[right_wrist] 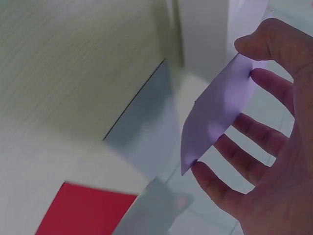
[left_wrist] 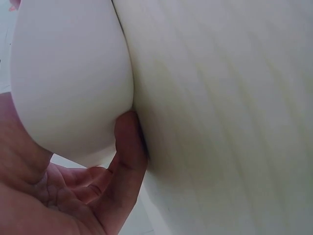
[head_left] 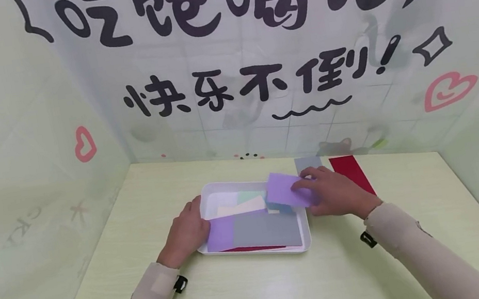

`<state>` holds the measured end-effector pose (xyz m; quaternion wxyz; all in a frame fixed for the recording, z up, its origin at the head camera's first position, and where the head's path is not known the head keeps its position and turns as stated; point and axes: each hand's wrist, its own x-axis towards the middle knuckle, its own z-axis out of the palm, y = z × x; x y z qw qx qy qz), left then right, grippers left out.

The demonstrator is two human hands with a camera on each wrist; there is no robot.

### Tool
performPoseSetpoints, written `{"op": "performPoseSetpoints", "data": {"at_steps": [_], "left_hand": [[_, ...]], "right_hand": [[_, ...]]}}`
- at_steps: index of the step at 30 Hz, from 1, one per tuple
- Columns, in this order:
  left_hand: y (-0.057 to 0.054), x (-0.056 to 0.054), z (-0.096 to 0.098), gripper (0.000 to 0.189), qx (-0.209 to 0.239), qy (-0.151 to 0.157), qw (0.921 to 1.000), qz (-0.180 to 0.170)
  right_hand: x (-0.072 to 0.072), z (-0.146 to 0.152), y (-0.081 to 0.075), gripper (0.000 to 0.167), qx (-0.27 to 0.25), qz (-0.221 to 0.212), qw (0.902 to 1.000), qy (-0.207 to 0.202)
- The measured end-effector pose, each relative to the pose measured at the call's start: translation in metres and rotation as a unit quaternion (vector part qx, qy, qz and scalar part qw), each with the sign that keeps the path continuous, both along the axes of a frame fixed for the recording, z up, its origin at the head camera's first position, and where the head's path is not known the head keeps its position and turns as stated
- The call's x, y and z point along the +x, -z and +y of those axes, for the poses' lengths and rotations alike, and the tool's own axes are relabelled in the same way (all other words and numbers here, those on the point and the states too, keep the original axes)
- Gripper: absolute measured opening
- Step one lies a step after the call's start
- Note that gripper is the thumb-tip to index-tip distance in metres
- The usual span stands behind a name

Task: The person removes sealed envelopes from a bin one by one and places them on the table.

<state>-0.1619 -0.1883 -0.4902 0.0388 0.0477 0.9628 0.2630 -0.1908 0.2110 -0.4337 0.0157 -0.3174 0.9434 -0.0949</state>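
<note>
Purple card (head_left: 284, 190) in right hand (head_left: 332, 192) (over tray (head_left: 305, 233)).

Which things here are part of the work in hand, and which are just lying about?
In hand: purple card pinched by right hand; white tray steadied by left hand; cards in it, such as the grey card.
Lying about: red card and small grey card on the table.

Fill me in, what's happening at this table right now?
A person is working over a white tray of coloured sheets on a pale green table. The left hand holds the tray's left edge. The right hand pinches a purple sheet, held above the tray's right side. Purple, grey, cream and mint sheets lie in the tray. A red sheet and another grey one lie on the table behind the right hand.
</note>
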Motion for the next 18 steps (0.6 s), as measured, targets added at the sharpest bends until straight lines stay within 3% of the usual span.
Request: {"op": "performPoseSetpoints", "data": {"at_steps": [9,18], "left_hand": [[0.002,0.000,-0.001,0.066,0.002,0.001,1.0000,0.003],[0.001,0.000,-0.001,0.067,0.002,0.003,1.0000,0.001]], "right_hand": [[-0.011,0.064,0.008,0.056,-0.019,-0.019,0.9947,0.100],[-0.013,0.124,0.020,0.057,-0.020,-0.064,0.9788,0.194]]}}
